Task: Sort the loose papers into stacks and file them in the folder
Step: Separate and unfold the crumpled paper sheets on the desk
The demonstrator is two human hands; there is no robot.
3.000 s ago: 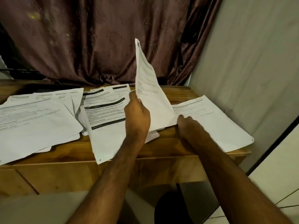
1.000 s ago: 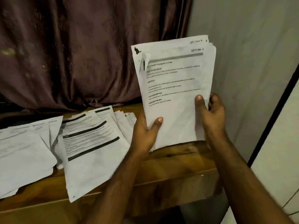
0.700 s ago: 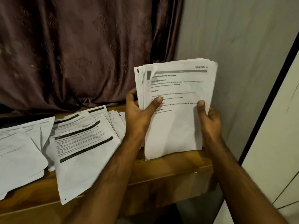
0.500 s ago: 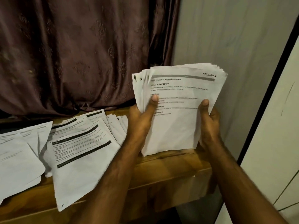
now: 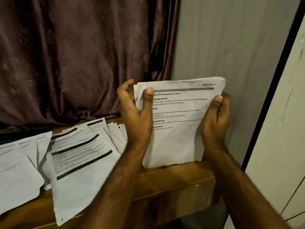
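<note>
Our left hand (image 5: pixel 137 113) and right hand (image 5: pixel 215 118) pinch the side edges of an upright sheaf of printed pages (image 5: pixel 178 123), light, floppy, probably slippery, resting on the wooden desk (image 5: pixel 173 182).

Two hands (image 5: pixel 137 119), one held stack (image 5: pixel 178 129), one table (image 5: pixel 165 184).

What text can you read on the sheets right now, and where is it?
Held stack, top sheet:
"SECTION 1", top right corner.
"SCENE SETUP", heading.
"GOAL", heading.
"...DESCRIPTION" and "...RED PROPS", starts hidden by the left hand.
Title, partly covered: "...Storage Bin to Place".
Body lines: too small to read.
Table sheets: black-banded headings, blurred, unreadable.
</note>
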